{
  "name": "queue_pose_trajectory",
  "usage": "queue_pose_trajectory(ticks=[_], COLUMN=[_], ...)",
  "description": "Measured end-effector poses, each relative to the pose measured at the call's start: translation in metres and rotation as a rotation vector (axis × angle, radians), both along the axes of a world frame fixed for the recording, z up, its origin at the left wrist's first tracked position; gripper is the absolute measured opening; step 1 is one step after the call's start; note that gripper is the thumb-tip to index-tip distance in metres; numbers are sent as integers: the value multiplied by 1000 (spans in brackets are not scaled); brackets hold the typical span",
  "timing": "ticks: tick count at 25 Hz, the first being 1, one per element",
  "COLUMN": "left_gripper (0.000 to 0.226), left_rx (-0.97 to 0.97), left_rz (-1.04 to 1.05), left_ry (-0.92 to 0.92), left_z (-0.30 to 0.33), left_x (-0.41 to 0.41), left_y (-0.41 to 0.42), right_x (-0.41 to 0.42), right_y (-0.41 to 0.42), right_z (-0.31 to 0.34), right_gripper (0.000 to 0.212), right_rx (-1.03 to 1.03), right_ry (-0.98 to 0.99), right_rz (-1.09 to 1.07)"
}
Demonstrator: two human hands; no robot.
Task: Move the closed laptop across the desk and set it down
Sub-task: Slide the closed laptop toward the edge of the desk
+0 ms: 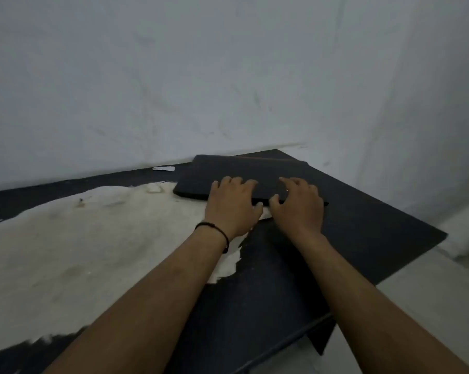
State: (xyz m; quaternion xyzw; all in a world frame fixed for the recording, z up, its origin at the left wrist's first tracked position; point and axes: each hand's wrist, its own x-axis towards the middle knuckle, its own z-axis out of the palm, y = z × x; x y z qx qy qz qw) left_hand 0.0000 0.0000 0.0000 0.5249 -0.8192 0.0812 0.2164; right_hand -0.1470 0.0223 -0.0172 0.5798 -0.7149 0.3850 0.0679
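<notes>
Our closed laptop point(244, 175) lies flat at the far right corner of the desk point(362, 228), close to the wall point(228, 76). It is a thin, stiff, matt black slab with rounded corners. We judge it moderately heavy and smooth enough to slip, so it wants support from beneath rather than a pinch on top.

Our left hand point(232, 209) rests on its near edge, fingers point(229, 183) spread over the lid and thumb by the front rim. Our right hand point(299, 205) sits just beside it, fingers curled over the lid and thumb at the edge. Neither hand looks closed on the laptop yet. We would take it at the two sides for balance.

The desk is dark, its coating peeled away to a pale, rough patch point(79, 238) on the left. A thin dark band point(215, 230) circles our left wrist.
</notes>
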Motion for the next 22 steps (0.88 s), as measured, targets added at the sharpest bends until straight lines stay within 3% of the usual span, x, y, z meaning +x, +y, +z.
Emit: queue_pose_trajectory(ticks=[3, 7, 11, 18, 22], left_gripper=[62, 65, 60, 63, 71], left_rx=[21, 101, 72, 111, 137], left_rz=[-45, -40, -41, -67, -42], left_ry=[-24, -62, -32, -161, -168], left_z=[-7, -37, -52, -35, -32], left_x=[-41, -69, -62, -50, -33], left_y=[-23, -37, -41, -29, -8], right_x=[-35, -60, -57, -61, -41], right_y=[-16, -22, -24, -3, 24], right_z=[-7, -25, -26, -12, -10], right_gripper=[57, 74, 71, 75, 68], right_rx=[133, 267, 213, 230, 198], right_ry=[11, -176, -193, -475, -541], right_rz=[-147, -284, -264, -170, -167])
